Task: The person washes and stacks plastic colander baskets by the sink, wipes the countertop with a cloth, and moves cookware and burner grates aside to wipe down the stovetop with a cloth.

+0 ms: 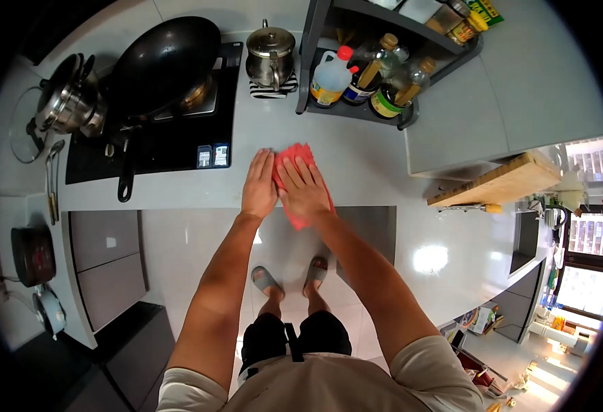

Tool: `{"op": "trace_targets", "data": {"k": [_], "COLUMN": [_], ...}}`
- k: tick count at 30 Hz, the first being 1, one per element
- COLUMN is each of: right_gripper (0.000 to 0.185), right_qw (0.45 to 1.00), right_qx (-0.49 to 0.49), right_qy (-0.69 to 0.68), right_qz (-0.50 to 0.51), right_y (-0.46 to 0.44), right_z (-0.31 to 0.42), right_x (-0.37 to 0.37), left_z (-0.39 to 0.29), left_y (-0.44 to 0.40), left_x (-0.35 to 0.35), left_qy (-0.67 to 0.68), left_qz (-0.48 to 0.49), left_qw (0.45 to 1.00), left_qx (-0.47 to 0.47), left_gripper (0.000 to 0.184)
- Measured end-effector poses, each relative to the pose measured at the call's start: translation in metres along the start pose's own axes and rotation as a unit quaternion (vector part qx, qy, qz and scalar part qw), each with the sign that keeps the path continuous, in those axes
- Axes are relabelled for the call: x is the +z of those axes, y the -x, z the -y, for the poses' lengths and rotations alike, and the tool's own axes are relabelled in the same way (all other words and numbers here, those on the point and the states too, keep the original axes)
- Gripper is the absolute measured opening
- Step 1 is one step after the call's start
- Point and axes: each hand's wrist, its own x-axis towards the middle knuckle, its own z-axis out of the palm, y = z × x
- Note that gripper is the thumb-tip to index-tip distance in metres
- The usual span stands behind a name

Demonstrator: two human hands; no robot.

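Observation:
My right hand point(304, 189) lies flat with its fingers a little spread, pressing on a red cloth point(297, 152). The cloth rests on the light countertop point(356, 165), and its lower end hangs over the front edge. Beside it, my left hand point(259, 184) is stretched out flat on the counter, fingers straight and thumb side against the cloth's left edge. It holds nothing that I can see. Part of the cloth is hidden under my right palm and fingers.
Left of my hands is a black cooktop point(171, 147) bearing a large wok point(167, 65) and, farther left, stacked pots point(71, 103). A metal teapot point(270, 55) and a rack point(308, 62) of bottles stand behind. A wooden cutting board point(487, 180) is at the right.

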Motion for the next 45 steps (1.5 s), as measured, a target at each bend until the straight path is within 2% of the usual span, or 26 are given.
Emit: {"op": "trace_targets", "data": {"k": [4, 7, 11, 15, 19, 22, 24, 25, 29, 30, 33, 34, 37, 40, 43, 44, 45], "right_gripper": [0.068, 0.068, 0.068, 0.07, 0.071, 0.072, 0.072, 0.073, 0.061, 0.054, 0.051, 0.047, 0.046, 0.045, 0.044, 0.042, 0.042], "right_qw": [0.998, 0.99, 0.981, 0.993, 0.996, 0.997, 0.99, 0.986, 0.984, 0.982, 0.966, 0.943, 0.926, 0.889, 0.849, 0.828, 0.808], "right_qx": [0.051, 0.123, 0.186, 0.117, 0.08, 0.072, 0.098, 0.109, 0.094, 0.075, 0.069, 0.03, 0.073, 0.131, 0.156, 0.186, 0.208], "right_qy": [0.029, 0.038, 0.011, 0.024, -0.016, -0.026, -0.057, -0.071, -0.148, -0.165, -0.234, -0.288, -0.336, -0.406, -0.464, -0.493, -0.525], "right_qz": [-0.02, -0.055, -0.044, 0.017, 0.036, 0.031, 0.083, 0.106, 0.01, -0.045, -0.091, -0.163, -0.158, -0.166, -0.199, -0.192, -0.171], "right_y": [0.023, -0.011, -0.074, -0.085, -0.084, -0.083, -0.089, -0.094, -0.113, -0.119, -0.14, -0.158, -0.176, -0.194, -0.227, -0.238, -0.237], "right_z": [-0.014, -0.023, -0.014, 0.023, 0.023, 0.021, 0.022, 0.025, 0.052, 0.063, 0.103, 0.124, 0.152, 0.171, 0.166, 0.162, 0.165], "right_x": [-0.003, 0.002, 0.001, -0.007, -0.016, -0.023, -0.035, -0.044, -0.063, -0.064, -0.092, -0.101, -0.113, -0.112, -0.083, -0.077, -0.087], "left_z": [0.01, 0.016, 0.026, 0.025, 0.019, 0.008, 0.0, -0.001, -0.004, -0.008, -0.013, -0.014, 0.008, 0.032, 0.042, 0.061, 0.063], "left_y": [0.012, 0.018, 0.029, 0.032, 0.015, 0.003, -0.002, -0.007, -0.032, -0.039, -0.052, -0.056, -0.055, -0.058, -0.07, -0.071, -0.075], "left_x": [-0.024, -0.043, -0.05, -0.049, -0.052, -0.07, -0.092, -0.103, -0.156, -0.173, -0.218, -0.245, -0.271, -0.288, -0.303, -0.294, -0.3], "left_qy": [-0.004, 0.003, 0.001, -0.001, -0.007, 0.001, 0.001, -0.018, -0.05, -0.053, -0.045, -0.039, -0.05, -0.093, 0.001, -0.052, 0.032], "left_qz": [0.022, 0.028, 0.03, 0.027, 0.044, 0.034, 0.026, 0.011, -0.047, -0.062, -0.116, -0.145, -0.151, -0.116, -0.047, -0.046, -0.002], "left_qw": [0.999, 0.999, 0.998, 0.997, 0.996, 0.993, 0.992, 0.995, 0.997, 0.996, 0.992, 0.989, 0.985, 0.981, 0.963, 0.964, 0.947], "left_qx": [-0.029, -0.043, -0.046, -0.077, -0.081, -0.109, -0.125, -0.095, -0.033, -0.025, -0.001, -0.014, -0.071, -0.124, -0.264, -0.256, -0.321], "left_gripper": [0.06, 0.061, 0.06, 0.058, 0.057, 0.059, 0.059, 0.058, 0.058, 0.058, 0.056, 0.053, 0.05, 0.053, 0.062, 0.067, 0.058]}}
